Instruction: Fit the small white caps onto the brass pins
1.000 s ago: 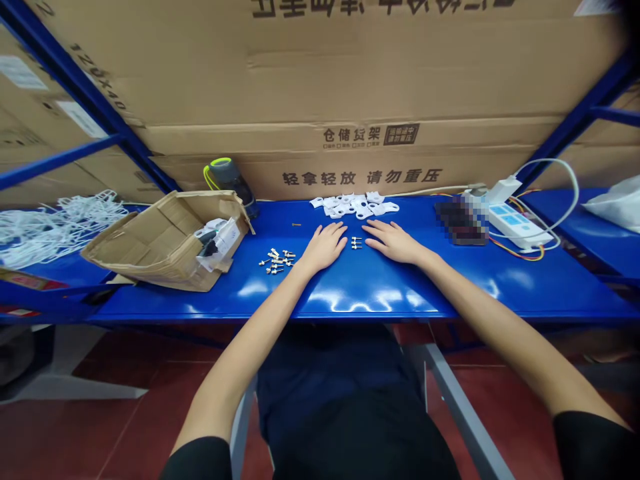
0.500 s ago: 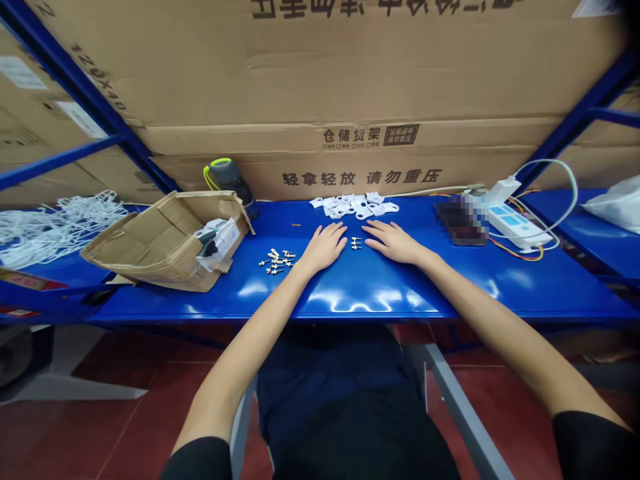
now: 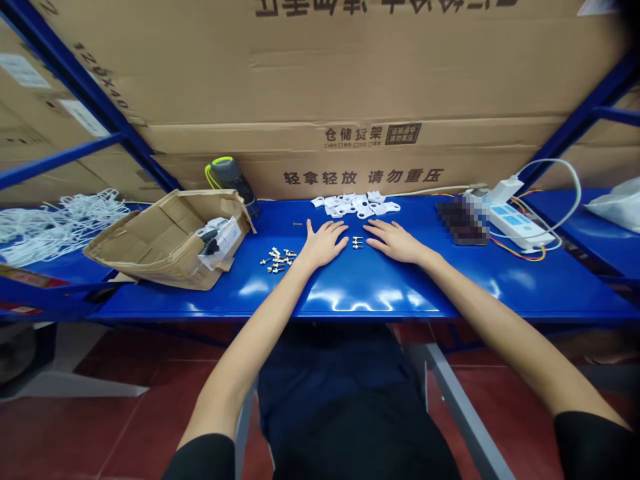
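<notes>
Both of my hands rest on the blue tabletop (image 3: 380, 287), palms down. My left hand (image 3: 325, 244) lies open, fingers spread, holding nothing. Opposite it, my right hand (image 3: 393, 240) is open too, with nothing in it. Between them a few small metal bolt-like pieces (image 3: 357, 242) sit in a short column, touched by neither hand. A loose pile of similar metal pieces (image 3: 277, 260) is left of my left wrist. Just beyond the fingertips lies a heap of flat white parts with round holes (image 3: 357, 205). One small brownish screw-like piece (image 3: 297, 224) is near my left little finger.
An open cardboard box (image 3: 150, 247) with packaged items stands at left, a dark speaker-like cylinder (image 3: 233, 180) behind it. White cords (image 3: 65, 223) are heaped far left. At right are a phone-like dark object (image 3: 460, 223) and a white power strip (image 3: 520, 223) with cables.
My left little finger or outer finger has spread further out to the left. The view has shifted very slightly; the objects on the table stay in place.
</notes>
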Tool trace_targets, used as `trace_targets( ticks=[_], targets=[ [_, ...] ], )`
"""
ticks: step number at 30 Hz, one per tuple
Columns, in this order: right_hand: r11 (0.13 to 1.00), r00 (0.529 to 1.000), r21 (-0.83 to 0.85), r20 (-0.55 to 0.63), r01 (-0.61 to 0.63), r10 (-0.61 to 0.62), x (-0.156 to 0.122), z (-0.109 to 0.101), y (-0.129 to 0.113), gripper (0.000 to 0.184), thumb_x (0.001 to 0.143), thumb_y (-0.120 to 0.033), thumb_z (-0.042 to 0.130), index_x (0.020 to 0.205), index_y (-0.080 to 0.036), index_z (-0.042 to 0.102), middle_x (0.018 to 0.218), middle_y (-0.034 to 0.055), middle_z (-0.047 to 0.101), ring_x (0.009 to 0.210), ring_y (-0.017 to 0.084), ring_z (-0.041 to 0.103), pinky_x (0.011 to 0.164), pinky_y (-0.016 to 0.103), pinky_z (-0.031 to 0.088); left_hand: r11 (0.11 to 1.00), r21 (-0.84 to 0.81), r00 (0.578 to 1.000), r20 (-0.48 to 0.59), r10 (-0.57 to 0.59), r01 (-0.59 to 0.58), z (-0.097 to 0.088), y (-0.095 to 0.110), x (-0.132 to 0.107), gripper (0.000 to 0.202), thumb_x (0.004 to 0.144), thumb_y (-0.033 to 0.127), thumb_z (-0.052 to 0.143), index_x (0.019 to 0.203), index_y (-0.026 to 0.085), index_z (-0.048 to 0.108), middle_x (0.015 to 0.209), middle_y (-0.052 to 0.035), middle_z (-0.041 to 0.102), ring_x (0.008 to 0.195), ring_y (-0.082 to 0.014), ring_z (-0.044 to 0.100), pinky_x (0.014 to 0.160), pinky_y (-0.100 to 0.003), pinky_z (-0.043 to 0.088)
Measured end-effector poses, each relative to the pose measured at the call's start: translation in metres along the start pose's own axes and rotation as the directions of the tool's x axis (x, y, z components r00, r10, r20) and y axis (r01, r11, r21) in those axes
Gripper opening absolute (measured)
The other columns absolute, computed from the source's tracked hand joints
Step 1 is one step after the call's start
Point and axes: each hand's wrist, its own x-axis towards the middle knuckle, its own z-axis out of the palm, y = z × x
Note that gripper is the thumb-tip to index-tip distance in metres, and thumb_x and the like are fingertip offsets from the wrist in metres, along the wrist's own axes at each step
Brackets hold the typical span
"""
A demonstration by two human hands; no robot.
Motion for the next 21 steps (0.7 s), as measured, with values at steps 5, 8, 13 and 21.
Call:
trace_targets(
  ticks=[5, 8, 13, 21],
  targets=[
    [1.000, 1.000, -0.003, -0.003, 0.004, -0.004, 0.000, -0.001, -0.001, 0.065, 0.109, -0.058, 0.031, 0.163, -0.024, 0.044, 0.169, 0.0152, 0.039, 0.158, 0.035, 0.034, 0.126, 0.067, 0.024, 1.000, 0.006, 1.000, 0.015, -0.027, 0.027, -0.008, -0.013, 0.004, 0.051, 0.104, 0.064, 0.046, 0.150, 0.043, 0.058, 0.165, -0.0021, 0.047, 0.156, -0.0375, 0.033, 0.123, -0.081, -0.002],
    [1.000, 1.000, -0.003, -0.004, 0.006, -0.006, 0.000, -0.001, 0.000, 0.065, 0.109, -0.058, 0.031, 0.162, -0.024, 0.044, 0.170, 0.0157, 0.039, 0.158, 0.036, 0.034, 0.126, 0.068, 0.024, 0.999, -0.008, 0.998, 0.041, -0.041, 0.041, -0.009, -0.018, 0.005, 0.056, 0.102, 0.069, 0.045, 0.152, 0.045, 0.054, 0.167, -0.0016, 0.043, 0.157, -0.0400, 0.030, 0.121, -0.083, 0.003],
    [1.000, 1.000, -0.004, 0.006, 0.008, -0.008, 0.000, 0.000, 0.001, 0.066, 0.109, -0.057, 0.032, 0.163, -0.022, 0.042, 0.170, 0.0161, 0.038, 0.158, 0.035, 0.034, 0.126, 0.067, 0.024, 0.998, -0.026, 0.995, 0.085, -0.057, 0.059, -0.008, -0.016, 0.003, 0.059, 0.104, 0.069, 0.040, 0.157, 0.043, 0.048, 0.171, -0.0040, 0.036, 0.158, -0.0398, 0.028, 0.121, -0.083, 0.011],
    [1.000, 1.000, 0.008, 0.009, 0.006, -0.006, 0.000, -0.001, 0.000, 0.065, 0.109, -0.057, 0.032, 0.163, -0.023, 0.043, 0.170, 0.0156, 0.038, 0.158, 0.034, 0.033, 0.126, 0.067, 0.023, 0.993, -0.036, 0.992, -0.054, 0.110, -0.112, -0.006, -0.009, -0.001, 0.041, 0.109, 0.041, 0.046, 0.136, 0.019, 0.068, 0.149, -0.0112, 0.060, 0.142, -0.0244, 0.052, 0.123, -0.041, 0.041]
  ],
)
